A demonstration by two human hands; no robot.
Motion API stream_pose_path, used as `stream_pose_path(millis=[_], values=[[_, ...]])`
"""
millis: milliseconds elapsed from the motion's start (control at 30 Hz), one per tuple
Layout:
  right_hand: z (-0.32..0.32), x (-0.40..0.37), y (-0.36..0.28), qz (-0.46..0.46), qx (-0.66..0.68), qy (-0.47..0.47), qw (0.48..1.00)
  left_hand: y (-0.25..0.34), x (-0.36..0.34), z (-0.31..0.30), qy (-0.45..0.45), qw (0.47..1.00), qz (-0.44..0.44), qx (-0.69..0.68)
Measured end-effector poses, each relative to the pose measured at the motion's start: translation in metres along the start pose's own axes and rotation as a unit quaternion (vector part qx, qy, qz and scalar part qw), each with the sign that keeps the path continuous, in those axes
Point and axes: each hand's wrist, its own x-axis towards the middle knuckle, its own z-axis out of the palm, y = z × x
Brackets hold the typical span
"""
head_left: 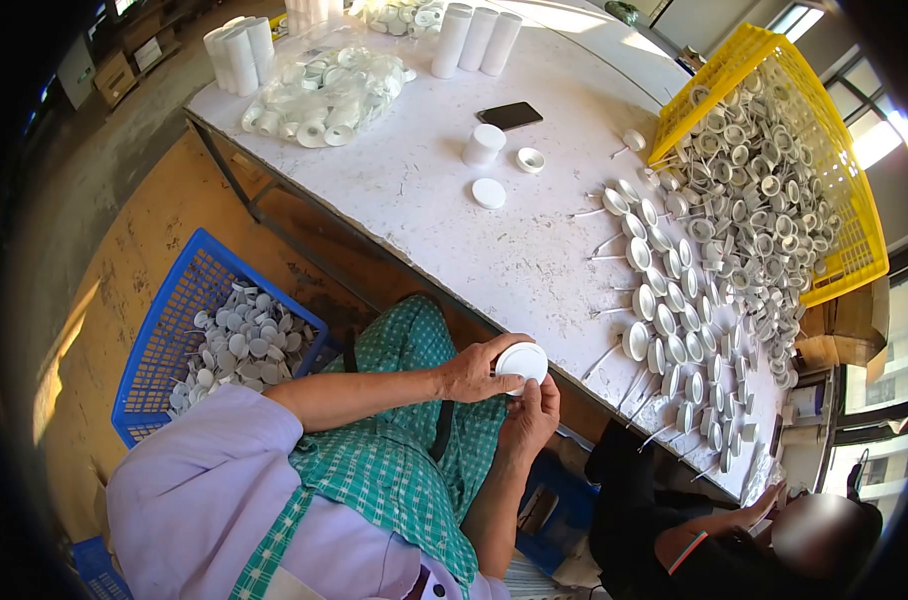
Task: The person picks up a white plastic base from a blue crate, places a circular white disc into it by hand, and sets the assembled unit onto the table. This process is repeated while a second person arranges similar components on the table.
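Observation:
A round white piece point(522, 362) is held between both hands, just past the table's front edge and above the lap. My left hand point(469, 372) has its fingers closed round the piece's left side, with the thumb across its lower face. From below, my right hand point(534, 412) pinches the lower right rim. On the table lie a flat white disc point(489, 194), a short white cylinder point(484, 145) and a white ring-shaped piece point(531, 160). Rows of white round pieces with thin wires point(664, 320) stand on the right side.
A yellow basket point(844, 230) lies tipped at the right, spilling round pieces. A blue basket point(174, 330) of discs is at the left. A phone point(510, 116), a plastic bag of parts point(324, 95) and white tubes point(474, 42) lie farther back. Another person point(674, 530) sits lower right.

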Motion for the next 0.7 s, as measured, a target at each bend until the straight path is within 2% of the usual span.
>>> stream_pose_path(millis=[700], values=[[0.0043,0.0027,0.0030,0.000,-0.001,-0.011,1.000,-0.0007,-0.0015,0.0007,0.029,0.999,-0.009,0.017]])
